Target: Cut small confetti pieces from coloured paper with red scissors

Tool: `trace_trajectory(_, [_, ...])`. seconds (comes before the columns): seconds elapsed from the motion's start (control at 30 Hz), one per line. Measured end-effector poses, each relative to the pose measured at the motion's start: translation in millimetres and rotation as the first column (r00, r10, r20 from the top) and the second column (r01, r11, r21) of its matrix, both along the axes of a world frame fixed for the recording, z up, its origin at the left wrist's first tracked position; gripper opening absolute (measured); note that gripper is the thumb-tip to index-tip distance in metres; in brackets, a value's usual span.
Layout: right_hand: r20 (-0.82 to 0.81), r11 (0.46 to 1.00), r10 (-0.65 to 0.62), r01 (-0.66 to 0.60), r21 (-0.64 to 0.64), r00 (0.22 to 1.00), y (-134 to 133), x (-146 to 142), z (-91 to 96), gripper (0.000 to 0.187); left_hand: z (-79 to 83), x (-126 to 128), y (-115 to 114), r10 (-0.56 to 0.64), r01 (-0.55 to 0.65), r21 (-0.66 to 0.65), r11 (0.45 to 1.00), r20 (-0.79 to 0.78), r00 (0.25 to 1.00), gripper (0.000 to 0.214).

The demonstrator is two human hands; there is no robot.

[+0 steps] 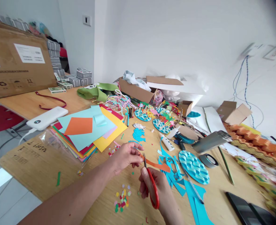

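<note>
In the head view I had my left hand (pixel 129 157) pinched on an orange paper strip (pixel 161 167), thumb and fingers together at its near-left end, over the middle of the table (pixel 100 207). My right hand (pixel 157 184) was closed around red-handled scissors (pixel 156 194), their points directed away from me, the blades at the strip just beside my left fingers; I could not tell how far the blades were parted. The strip's free end reached right, toward blue paper scraps (pixel 196 200).

On the near side, left of the scissors, I saw small coloured paper dots (pixel 122 200) scattered. To the left lay a stack of coloured sheets (pixel 111 125) with an orange sheet (pixel 80 125) on top, and beside it a white power bank (pixel 47 118). Beyond my hands I saw a blue fish cutout (pixel 138 135) and, farther right, a white glue bottle (pixel 167 143). Right of the scraps was a wavy blue oval (pixel 194 167), with a tape roll (pixel 208 160) near it and a metal flask (pixel 210 141) lying on its side beyond.
</note>
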State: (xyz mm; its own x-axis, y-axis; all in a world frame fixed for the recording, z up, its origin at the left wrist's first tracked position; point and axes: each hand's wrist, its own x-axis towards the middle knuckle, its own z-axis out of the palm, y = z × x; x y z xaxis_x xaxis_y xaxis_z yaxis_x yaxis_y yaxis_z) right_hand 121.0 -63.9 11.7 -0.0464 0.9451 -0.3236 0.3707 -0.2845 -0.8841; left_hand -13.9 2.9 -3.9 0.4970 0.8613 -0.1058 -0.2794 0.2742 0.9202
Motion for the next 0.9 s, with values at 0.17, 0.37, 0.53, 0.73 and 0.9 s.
trace_trajectory(0.17, [-0.049,1.0,0.021,-0.021,0.001,0.999,0.2,2.0,-2.1,0.052,-0.3,-0.1,1.0,-0.003,0.003,0.012,1.0,0.001,1.0,0.033])
trace_trajectory(0.37, [-0.076,0.999,0.026,-0.024,0.024,0.997,1.4,3.3,-5.5,0.051,-1.3,0.8,0.5,-0.008,0.008,0.021,1.0,-0.002,1.0,0.033])
trace_trajectory(0.53, [-0.045,1.0,0.021,-0.021,0.01,0.999,1.5,2.3,-4.2,0.052,-1.3,1.2,0.9,-0.012,0.012,0.024,1.0,0.001,1.0,0.032])
trace_trajectory(0.73, [-0.008,1.0,0.005,-0.005,0.001,1.0,1.3,1.5,-3.2,0.053,-0.7,1.1,0.1,-0.005,0.005,0.017,1.0,0.005,1.0,0.033])
trace_trajectory(0.9, [0.008,0.999,-0.036,0.036,-0.013,0.999,0.9,-1.7,-0.1,0.054,-2.1,1.6,-0.8,-0.013,0.013,0.021,1.0,0.021,1.0,0.034])
